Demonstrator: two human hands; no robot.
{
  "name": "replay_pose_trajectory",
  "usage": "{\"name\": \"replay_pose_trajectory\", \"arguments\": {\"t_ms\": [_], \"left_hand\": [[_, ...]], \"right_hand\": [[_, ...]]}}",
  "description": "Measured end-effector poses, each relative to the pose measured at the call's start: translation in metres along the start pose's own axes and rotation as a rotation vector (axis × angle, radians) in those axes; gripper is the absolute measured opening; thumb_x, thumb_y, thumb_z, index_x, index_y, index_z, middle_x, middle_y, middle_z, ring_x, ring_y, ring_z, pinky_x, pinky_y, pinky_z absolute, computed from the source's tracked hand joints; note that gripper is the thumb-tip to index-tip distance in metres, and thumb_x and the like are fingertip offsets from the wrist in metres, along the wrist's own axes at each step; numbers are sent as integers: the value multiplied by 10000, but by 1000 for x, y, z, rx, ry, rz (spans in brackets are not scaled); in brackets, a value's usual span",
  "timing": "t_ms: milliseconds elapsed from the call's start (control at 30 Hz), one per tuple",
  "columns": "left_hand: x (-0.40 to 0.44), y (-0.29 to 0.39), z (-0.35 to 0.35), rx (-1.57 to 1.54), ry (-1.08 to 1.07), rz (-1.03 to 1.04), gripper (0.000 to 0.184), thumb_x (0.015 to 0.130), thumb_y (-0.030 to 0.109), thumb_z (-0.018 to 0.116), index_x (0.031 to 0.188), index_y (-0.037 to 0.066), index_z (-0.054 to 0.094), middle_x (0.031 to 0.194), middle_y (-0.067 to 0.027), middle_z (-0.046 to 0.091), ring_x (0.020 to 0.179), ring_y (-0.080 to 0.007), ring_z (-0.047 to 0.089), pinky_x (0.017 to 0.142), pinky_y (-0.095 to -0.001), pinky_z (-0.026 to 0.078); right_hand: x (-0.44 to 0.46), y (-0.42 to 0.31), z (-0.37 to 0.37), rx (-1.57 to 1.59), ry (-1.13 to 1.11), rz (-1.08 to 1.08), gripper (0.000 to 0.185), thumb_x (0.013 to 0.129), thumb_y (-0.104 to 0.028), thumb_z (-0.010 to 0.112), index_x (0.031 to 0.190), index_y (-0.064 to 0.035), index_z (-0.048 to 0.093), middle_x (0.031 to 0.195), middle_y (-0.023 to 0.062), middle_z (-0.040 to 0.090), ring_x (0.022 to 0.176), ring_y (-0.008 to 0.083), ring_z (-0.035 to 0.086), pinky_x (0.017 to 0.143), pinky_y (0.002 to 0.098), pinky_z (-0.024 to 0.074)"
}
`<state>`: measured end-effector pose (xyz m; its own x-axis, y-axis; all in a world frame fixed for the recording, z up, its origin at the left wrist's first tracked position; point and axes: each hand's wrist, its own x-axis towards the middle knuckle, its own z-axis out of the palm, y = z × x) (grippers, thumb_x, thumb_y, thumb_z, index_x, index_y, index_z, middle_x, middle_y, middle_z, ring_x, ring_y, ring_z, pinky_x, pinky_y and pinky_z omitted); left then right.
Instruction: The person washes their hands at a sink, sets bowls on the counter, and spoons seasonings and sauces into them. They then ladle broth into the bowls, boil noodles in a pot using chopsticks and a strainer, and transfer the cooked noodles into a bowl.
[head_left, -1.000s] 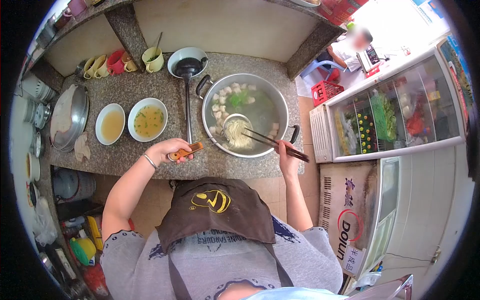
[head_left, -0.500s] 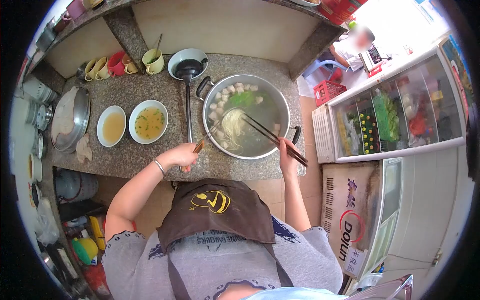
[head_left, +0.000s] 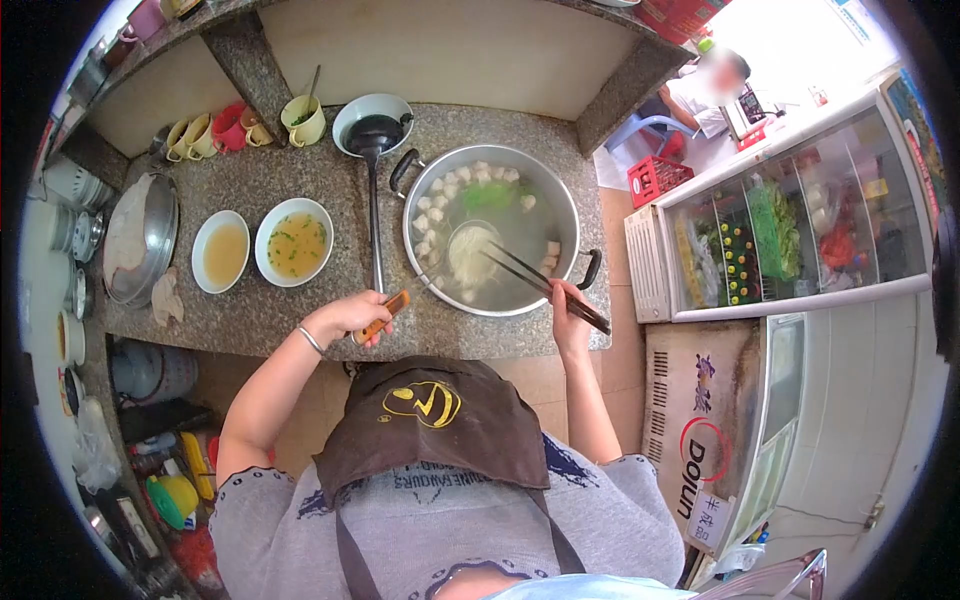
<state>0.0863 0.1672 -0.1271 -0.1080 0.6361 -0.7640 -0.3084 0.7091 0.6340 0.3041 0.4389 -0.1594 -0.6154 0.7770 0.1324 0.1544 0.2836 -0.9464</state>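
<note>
My left hand (head_left: pixel 352 316) is closed around the wooden handle (head_left: pixel 388 314) of a strainer at the pot's near left side. Pale noodles (head_left: pixel 473 254) lie in the strainer's round basket, down in the cloudy water of the large metal pot (head_left: pixel 571 215). In my right hand (head_left: pixel 571 312) are dark chopsticks (head_left: pixel 535 280), their tips reaching into the noodles. Whitish chunks (head_left: pixel 436 214) and some green leaves (head_left: pixel 487 196) float around the basket. How deep the basket sits is hard to tell through the water.
Left of the pot are a ladle (head_left: pixel 376 215) resting in a bowl (head_left: pixel 390 103), a bowl of soup with green bits (head_left: pixel 296 243) and a bowl of broth (head_left: pixel 222 252). Mugs (head_left: pixel 229 128) line the back. A person (head_left: pixel 697 98) sits beyond the glass-door fridge (head_left: pixel 800 220).
The noodles were raised and spread loosely half a second ago; now they are gathered lower in the basket. The strainer handle has turned in my left hand, and the chopsticks have shifted slightly left.
</note>
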Motion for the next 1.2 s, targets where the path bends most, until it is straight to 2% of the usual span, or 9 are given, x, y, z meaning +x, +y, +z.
{"name": "replay_pose_trajectory", "arguments": {"t_ms": [100,167,267,433,633,767,867,1100,1200], "left_hand": [[2,-7,-6,-140,-38,26,152,816,113,449,930,12,450,731,-63,535,446,-92,496,363,-218,403],[2,-16,-7,-383,-115,76,173,820,99,456,954,-8,436,752,-66,539,473,-89,510,374,-212,419],[-1,-24,-1,-559,-187,107,179,823,99,468,972,4,440,748,-56,532,476,-86,508,365,-204,409],[-15,-7,44,-608,-83,127,194,826,88,455,1011,42,422,749,-51,518,478,-93,498,375,-212,411],[-7,4,101,-529,66,235,174,839,93,417,1003,60,369,761,-58,483,472,-132,493,397,-263,415],[-10,8,110,-412,107,339,164,843,90,411,992,46,359,762,-62,479,473,-135,498,397,-271,418],[-14,10,110,-401,120,330,247,863,96,384,1105,59,349,793,-49,484,513,-123,504,409,-255,429],[-16,10,99,-622,74,293,241,853,95,413,1088,59,379,792,-46,497,512,-112,498,405,-237,428],[-18,11,95,-703,42,311,135,850,99,421,980,68,405,776,-47,492,526,-119,503,412,-249,421]], "right_hand": [[0,-14,-5,-174,-20,-14,163,846,-113,514,879,17,606,756,78,623,732,133,603,653,255,474],[-1,-23,-11,77,24,71,157,841,-114,522,873,14,606,762,83,624,734,135,603,647,256,475],[-3,-42,-41,56,79,78,181,855,-133,507,893,22,593,772,88,614,716,142,600,654,260,486],[-29,-40,-83,213,211,207,203,862,-153,497,884,36,567,781,103,596,718,169,598,626,282,519],[-58,39,-7,625,206,508,259,861,-244,491,979,-17,532,898,99,586,793,197,589,731,317,494],[-51,77,16,838,416,536,259,860,-242,491,996,-22,520,921,97,578,832,196,579,763,300,484],[-41,97,7,990,558,545,262,863,-227,480,1015,-16,516,923,101,580,867,200,569,793,292,477],[-16,69,-16,1066,470,443,270,869,-223,469,1026,-8,519,930,106,590,868,195,570,805,293,474],[-13,44,-21,872,381,366,269,872,-234,476,1011,-9,523,920,105,590,857,192,572,787,299,477]]}}
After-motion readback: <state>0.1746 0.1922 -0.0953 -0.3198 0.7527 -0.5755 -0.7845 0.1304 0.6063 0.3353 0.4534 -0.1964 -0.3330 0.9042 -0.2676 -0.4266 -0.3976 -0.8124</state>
